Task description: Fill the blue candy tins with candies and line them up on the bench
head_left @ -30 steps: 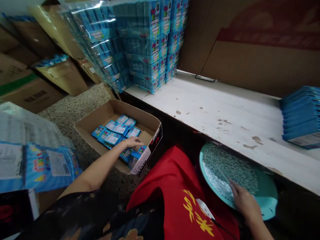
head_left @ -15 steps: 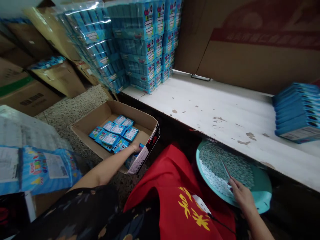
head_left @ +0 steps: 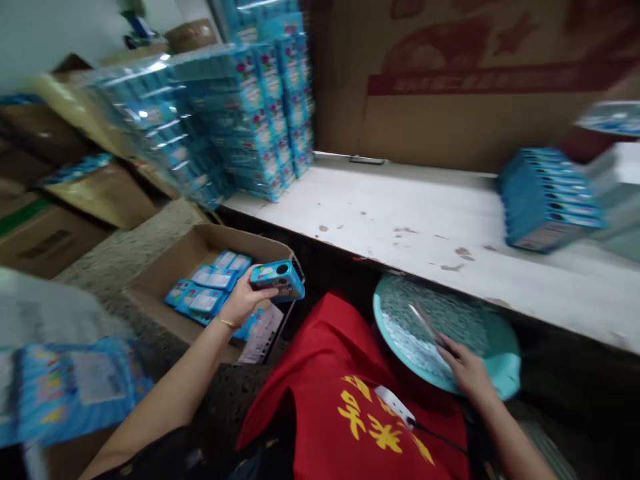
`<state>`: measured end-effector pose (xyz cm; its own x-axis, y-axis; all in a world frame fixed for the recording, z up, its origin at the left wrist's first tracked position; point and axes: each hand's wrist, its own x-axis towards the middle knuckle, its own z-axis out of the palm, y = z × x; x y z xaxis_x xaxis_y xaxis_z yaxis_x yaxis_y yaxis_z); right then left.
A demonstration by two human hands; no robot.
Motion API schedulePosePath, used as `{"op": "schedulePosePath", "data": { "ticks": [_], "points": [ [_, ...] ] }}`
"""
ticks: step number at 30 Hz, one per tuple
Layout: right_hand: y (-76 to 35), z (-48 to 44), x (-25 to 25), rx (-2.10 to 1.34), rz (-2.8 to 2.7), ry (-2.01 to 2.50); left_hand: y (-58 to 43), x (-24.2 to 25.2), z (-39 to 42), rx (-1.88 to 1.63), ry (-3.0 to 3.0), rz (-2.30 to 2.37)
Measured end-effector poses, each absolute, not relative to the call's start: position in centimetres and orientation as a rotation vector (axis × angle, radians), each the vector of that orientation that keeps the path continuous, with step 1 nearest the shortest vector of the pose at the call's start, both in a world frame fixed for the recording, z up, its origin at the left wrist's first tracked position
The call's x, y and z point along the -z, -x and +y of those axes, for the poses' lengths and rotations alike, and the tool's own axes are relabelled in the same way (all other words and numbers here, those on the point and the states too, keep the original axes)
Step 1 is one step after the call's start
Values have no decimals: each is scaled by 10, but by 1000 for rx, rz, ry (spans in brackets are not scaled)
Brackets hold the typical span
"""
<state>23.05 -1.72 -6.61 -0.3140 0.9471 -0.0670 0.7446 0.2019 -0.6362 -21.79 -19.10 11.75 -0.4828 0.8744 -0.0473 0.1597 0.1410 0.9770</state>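
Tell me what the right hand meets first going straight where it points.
The small grey-green pieces on the teal tray, just ahead of the right hand; depth is unclear, so it may touch them.

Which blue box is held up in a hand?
The blue box gripped in the left hand; the other boxes lie flat in the cardboard carton.

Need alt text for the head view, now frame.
The person's left hand holds a blue printed box above an open cardboard carton of similar boxes, while the right hand holds a thin tool over a round teal tray of small speckled pieces. Stacks of blue boxes stand on a chipped white shelf.
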Motion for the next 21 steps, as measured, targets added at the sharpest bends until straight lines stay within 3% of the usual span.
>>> {"op": "schedulePosePath", "data": {
  "ticks": [4, 7, 11, 13, 16, 21],
  "points": [
    [-227, -23, 36, -747, -2355, 1636, 155, -103, -163, -811, -1401, 1645],
    [-239, -17, 15, -355, -2501, 1873, 119, -77, -150, -394, -1544, 1344],
    [-261, -2, -6, 121, -2674, 2044, 106, -55, -136, -69, -1211, 1021],
    [-265, 8, -9, 116, -2699, 2040, 114, -51, -127, -37, -1025, 923],
    [-255, 22, 4, -189, -2627, 2028, 130, -47, -116, -95, -920, 867],
    [-208, 37, 56, -589, -2450, 2101, 127, -46, -96, -515, -1093, 1141]
  ]
}}
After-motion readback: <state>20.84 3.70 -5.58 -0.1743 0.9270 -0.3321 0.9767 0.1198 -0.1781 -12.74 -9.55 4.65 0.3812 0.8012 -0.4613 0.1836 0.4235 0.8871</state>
